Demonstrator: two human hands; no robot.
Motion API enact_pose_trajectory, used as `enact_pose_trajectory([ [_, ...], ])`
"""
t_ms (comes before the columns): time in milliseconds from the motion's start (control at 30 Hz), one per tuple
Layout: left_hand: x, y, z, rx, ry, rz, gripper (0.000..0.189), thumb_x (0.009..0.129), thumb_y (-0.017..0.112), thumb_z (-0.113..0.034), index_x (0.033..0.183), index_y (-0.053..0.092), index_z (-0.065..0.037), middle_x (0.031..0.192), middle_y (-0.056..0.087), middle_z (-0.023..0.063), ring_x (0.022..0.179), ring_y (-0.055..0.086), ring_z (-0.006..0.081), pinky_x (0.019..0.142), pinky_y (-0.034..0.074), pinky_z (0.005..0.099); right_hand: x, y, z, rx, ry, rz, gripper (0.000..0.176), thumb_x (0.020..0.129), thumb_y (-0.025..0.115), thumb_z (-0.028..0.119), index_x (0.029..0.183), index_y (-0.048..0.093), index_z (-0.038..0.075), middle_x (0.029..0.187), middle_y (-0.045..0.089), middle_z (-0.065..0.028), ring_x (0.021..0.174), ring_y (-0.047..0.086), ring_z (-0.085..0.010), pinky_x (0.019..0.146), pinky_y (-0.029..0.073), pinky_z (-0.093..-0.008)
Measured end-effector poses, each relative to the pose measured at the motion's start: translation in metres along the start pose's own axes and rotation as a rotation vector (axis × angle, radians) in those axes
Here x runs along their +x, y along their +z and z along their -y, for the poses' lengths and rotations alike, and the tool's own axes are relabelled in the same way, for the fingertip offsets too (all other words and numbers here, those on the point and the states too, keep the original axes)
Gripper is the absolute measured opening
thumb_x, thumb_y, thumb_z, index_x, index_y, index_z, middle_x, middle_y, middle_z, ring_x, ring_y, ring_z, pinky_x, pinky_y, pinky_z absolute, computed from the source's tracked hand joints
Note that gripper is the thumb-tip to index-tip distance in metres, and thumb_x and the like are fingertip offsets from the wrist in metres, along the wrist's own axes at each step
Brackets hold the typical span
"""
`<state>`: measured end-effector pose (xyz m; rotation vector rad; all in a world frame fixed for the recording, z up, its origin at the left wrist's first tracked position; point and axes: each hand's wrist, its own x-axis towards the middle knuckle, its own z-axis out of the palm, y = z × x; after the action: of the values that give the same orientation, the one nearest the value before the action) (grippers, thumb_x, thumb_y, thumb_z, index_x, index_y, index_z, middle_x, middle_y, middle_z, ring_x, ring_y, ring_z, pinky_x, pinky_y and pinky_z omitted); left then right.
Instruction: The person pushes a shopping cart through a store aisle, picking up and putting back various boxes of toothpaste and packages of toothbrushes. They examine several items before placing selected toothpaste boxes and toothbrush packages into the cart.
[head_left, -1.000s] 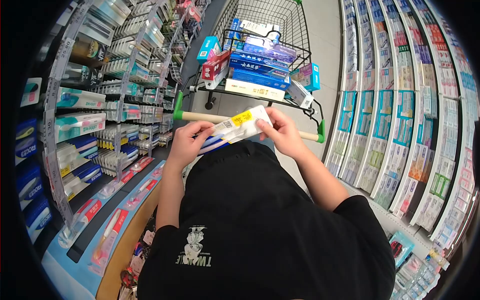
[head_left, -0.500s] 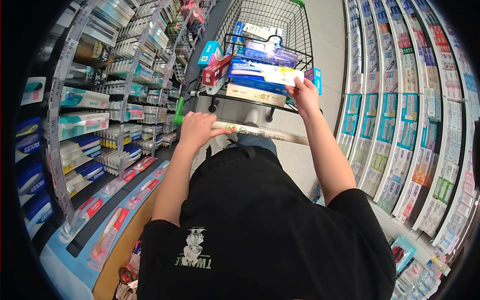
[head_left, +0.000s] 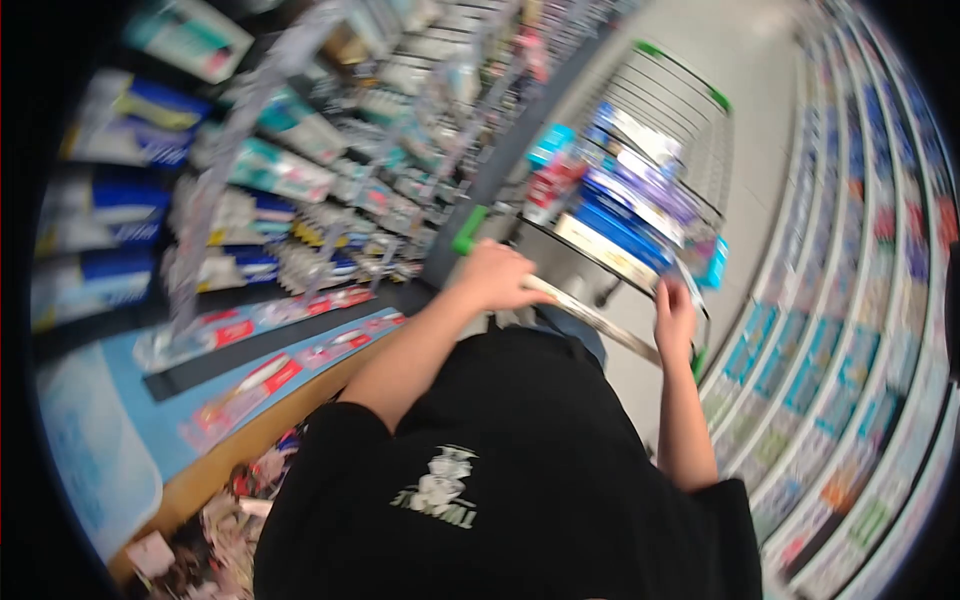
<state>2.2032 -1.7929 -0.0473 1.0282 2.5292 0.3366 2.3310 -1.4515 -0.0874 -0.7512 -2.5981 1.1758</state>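
Observation:
My left hand [head_left: 495, 277] is closed around the pale handlebar [head_left: 590, 318] of a shopping cart [head_left: 722, 150], near its green end cap [head_left: 468, 230]. At the right rear of the cart, my right hand [head_left: 676, 312] pinches a toothbrush pack [head_left: 688, 272], turned nearly edge-on and blurred. Boxes lie in the cart's rear section just ahead of the bar: a cream box [head_left: 605, 247], a blue box [head_left: 625, 232], a purple box [head_left: 655, 190], a red box [head_left: 553, 185] and a teal box [head_left: 551, 146]. Another teal box [head_left: 713, 262] is beside my right hand.
Pegboard shelving with toothbrush packs [head_left: 280, 170] lines the left side, above a blue ledge [head_left: 150, 390]. Tilted shelves of boxed goods [head_left: 850, 300] run along the right. Pale tiled floor [head_left: 765, 110] stretches between them. The whole view is motion-blurred.
The view has swung, putting the cart farther right and at a slant. My right hand has drawn the toothbrush pack back off the boxes and turned it edge-on. My left hand stays on the handlebar.

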Motion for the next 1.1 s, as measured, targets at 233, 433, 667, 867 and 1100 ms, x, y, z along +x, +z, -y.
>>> enact_pose_trajectory([
  [233,0.007,0.012,0.004,-0.290,0.041,-0.387,0.062,0.085,0.073,-0.067,0.113,0.074,-0.011,0.109,0.074,0.0094,0.100,0.070,0.0280,0.093,0.049,0.0438,-0.039,0.011,0.020,-0.491,-0.215,0.107,0.040,0.105,0.061,0.033,0.079,0.066,0.003,0.072,0.068,-0.0182,0.065,0.066,-0.0392,0.061,0.050,-0.0486],
  [433,0.012,-0.040,0.060,-0.700,-0.432,-1.358,0.038,0.099,0.073,-0.024,0.129,0.064,-0.002,0.123,0.070,0.0149,0.117,0.067,0.0284,0.097,0.051,0.0388,-0.029,0.009,0.007,-0.459,-0.282,0.066,0.041,0.104,0.062,0.033,0.076,0.065,0.004,0.066,0.065,-0.0168,0.060,0.065,-0.0371,0.058,0.048,-0.0485],
  [667,0.023,-0.107,0.148,-0.528,-0.570,-1.543,0.057,0.101,0.069,-0.026,0.146,0.050,0.002,0.142,0.059,0.0255,0.133,0.057,0.0381,0.113,0.044,0.0465,-0.023,0.007,0.013,-0.487,-0.276,0.063,0.041,0.105,0.059,0.034,0.077,0.065,0.004,0.069,0.066,-0.0181,0.065,0.065,-0.0400,0.061,0.049,-0.0503],
  [867,0.077,-0.164,0.209,-0.432,-0.739,-1.655,0.075,0.089,0.080,-0.039,0.144,0.051,0.004,0.138,0.062,0.0251,0.131,0.059,0.0385,0.110,0.046,0.0451,-0.021,0.006,0.011,-0.490,-0.263,0.071,0.040,0.103,0.061,0.032,0.075,0.061,0.005,0.072,0.067,-0.0168,0.067,0.066,-0.0391,0.061,0.050,-0.0499],
  [1100,0.080,-0.185,0.224,-0.390,-0.812,-1.650,0.042,0.088,0.084,-0.033,0.108,0.065,-0.001,0.093,0.077,0.0137,0.084,0.074,0.0306,0.079,0.057,0.0429,-0.022,0.005,0.010,-0.473,-0.279,0.049,0.036,0.103,0.061,0.030,0.077,0.063,0.005,0.073,0.068,-0.0151,0.068,0.067,-0.0380,0.062,0.050,-0.0498],
])
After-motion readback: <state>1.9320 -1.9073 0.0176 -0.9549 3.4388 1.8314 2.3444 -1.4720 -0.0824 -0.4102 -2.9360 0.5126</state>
